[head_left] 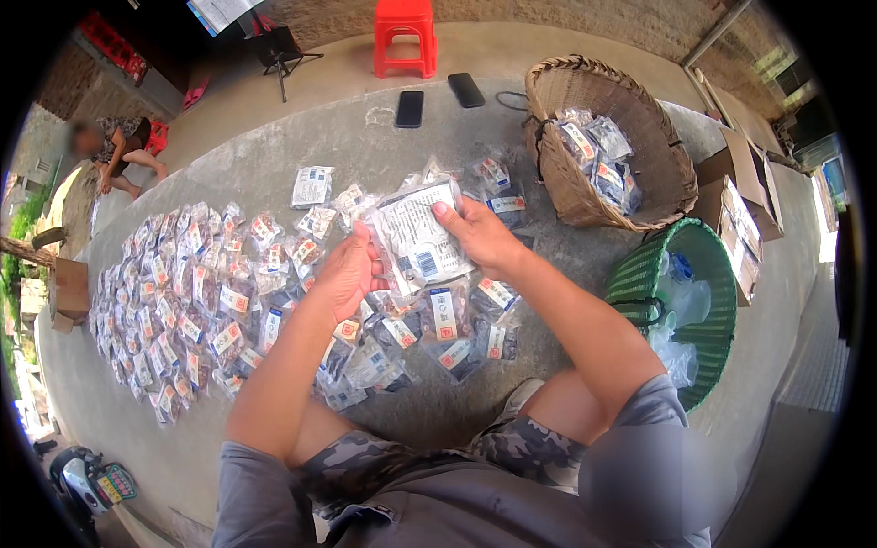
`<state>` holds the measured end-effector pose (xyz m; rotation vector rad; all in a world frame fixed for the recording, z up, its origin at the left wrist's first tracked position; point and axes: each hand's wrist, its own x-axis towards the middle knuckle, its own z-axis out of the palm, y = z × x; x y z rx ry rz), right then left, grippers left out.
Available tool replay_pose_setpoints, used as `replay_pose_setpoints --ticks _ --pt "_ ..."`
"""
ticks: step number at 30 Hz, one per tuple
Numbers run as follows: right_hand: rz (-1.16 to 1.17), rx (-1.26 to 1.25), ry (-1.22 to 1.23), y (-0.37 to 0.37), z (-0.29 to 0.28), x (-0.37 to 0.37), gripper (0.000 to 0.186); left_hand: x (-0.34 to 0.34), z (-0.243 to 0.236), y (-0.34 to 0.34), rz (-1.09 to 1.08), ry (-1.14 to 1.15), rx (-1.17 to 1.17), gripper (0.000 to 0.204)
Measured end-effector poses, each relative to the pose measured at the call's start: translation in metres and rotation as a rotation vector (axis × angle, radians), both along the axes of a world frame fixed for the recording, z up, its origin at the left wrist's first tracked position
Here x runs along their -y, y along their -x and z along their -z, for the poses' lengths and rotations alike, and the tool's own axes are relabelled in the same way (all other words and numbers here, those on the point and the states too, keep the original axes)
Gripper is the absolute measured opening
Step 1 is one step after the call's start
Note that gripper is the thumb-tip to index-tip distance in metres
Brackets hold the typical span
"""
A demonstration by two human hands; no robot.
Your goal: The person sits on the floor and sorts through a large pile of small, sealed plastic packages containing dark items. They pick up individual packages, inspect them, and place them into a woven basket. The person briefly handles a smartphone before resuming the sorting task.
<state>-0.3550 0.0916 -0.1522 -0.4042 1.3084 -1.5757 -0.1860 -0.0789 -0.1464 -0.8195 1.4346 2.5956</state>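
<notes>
Both my hands hold a flat clear plastic packet point(416, 228) with a white printed side and a barcode facing up. My left hand point(345, 272) pinches its left edge. At the upper right corner, my right hand point(482, 236) grips it with the thumb lying on top. Below and around the hands lie several similar labelled packets point(444, 312) on the concrete ground. Farther left spreads a large layer of packets point(196, 306) with white, blue and orange labels. What is inside the held packet cannot be made out.
A woven basket point(662, 151) with several packets tips toward me at the far right. Nearer stands a green basket point(726, 301) holding plastic bags and bottles. Two phones point(409, 110) lie ahead, with a red stool point(405, 41) beyond. Another person point(119, 151) sits far left.
</notes>
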Motion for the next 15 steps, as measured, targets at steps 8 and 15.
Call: replay_pose_setpoints --ticks 8,15 --pt "-0.132 -0.403 -0.172 -0.028 -0.005 -0.002 0.06 -0.019 0.029 -0.001 -0.115 0.142 -0.042 0.064" --pt "-0.005 -0.073 -0.284 -0.027 -0.018 -0.005 0.056 -0.027 0.016 0.008 -0.074 0.25 0.009 0.065"
